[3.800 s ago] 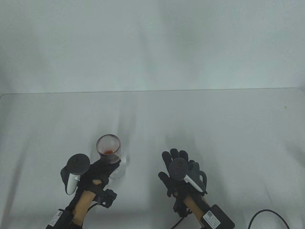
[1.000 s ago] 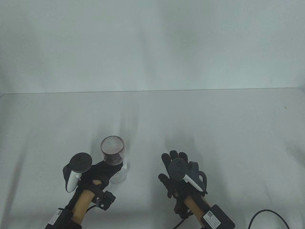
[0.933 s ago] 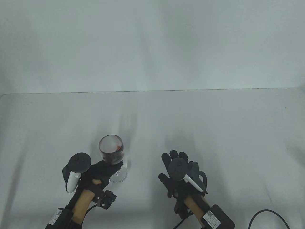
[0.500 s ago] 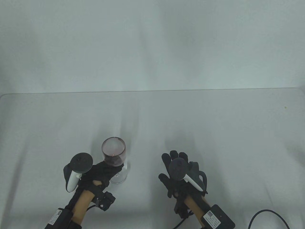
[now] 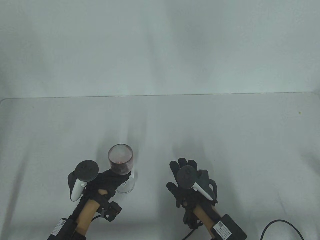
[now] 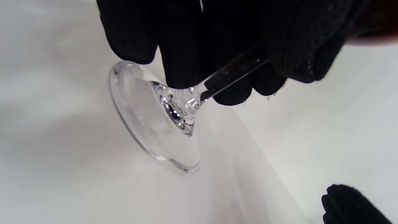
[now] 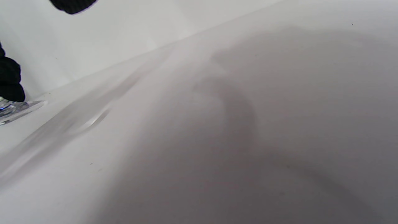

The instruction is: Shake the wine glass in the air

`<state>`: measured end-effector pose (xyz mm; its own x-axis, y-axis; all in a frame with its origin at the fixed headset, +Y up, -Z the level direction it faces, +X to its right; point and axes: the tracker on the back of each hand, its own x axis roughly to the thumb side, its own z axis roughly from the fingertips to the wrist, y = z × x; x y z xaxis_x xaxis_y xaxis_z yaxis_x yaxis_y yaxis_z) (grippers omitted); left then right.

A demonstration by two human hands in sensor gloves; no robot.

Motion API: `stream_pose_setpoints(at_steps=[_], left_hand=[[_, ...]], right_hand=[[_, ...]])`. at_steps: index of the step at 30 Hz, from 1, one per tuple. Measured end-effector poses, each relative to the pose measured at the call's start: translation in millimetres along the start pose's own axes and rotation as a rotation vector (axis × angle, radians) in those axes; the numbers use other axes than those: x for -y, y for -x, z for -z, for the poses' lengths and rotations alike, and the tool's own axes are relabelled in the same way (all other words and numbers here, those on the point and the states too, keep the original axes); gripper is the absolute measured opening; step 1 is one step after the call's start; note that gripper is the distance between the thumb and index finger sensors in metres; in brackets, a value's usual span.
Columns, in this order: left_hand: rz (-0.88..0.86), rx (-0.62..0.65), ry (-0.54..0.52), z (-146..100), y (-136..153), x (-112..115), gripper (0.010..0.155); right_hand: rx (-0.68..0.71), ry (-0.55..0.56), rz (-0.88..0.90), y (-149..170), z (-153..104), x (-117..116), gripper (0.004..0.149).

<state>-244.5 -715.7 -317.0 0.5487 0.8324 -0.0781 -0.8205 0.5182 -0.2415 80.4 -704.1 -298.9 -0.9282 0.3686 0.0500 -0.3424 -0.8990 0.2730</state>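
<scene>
Liquid, dark red, sits low in the bowl of the clear stemmed wine glass (image 5: 120, 160), which stands near the front edge of the white table (image 5: 225, 130). Left hand (image 5: 106, 178) in black glove grips the stem, fingers (image 6: 183, 49) wrapped just above the round foot; contact between foot and table cannot be told. Right hand (image 5: 191, 182), right of the glass and well apart, rests palm-down with fingers spread, holding nothing.

A white table (image 5: 225, 130) with a black cable (image 5: 277, 225) on it.
</scene>
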Motion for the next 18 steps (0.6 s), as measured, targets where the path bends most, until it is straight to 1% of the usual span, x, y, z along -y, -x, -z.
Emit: stream_pose_setpoints(at_steps=[2,5,9,13,16,18], left_hand=[[-0.019,-0.002,0.002,-0.2,0.4,-0.5,0.042],[0.043,0.0,0.018,0.6,0.7,-0.1,0.042],[-0.021,0.006,-0.003,-0.3,-0.3,-0.4,0.043],[0.057,0.017,0.026,0.2,-0.8,0.9,0.042],[0.003,0.017,0.009,0.2,-1.6,1.1,0.043],[-0.007,0.018,0.016,0.4,-1.6,1.0,0.042]], right_hand=[[0.001,0.004,0.005,0.1,0.3,0.4,0.077],[-0.002,-0.002,0.002,0.3,0.7,-0.5,0.076],[0.0,0.003,0.004,0.4,0.7,0.0,0.076],[-0.002,0.0,0.002,0.4,0.7,-0.2,0.077],[0.0,0.001,0.001,0.2,0.8,-0.1,0.077],[-0.003,0.0,0.003,0.5,1.1,-0.1,0.077]])
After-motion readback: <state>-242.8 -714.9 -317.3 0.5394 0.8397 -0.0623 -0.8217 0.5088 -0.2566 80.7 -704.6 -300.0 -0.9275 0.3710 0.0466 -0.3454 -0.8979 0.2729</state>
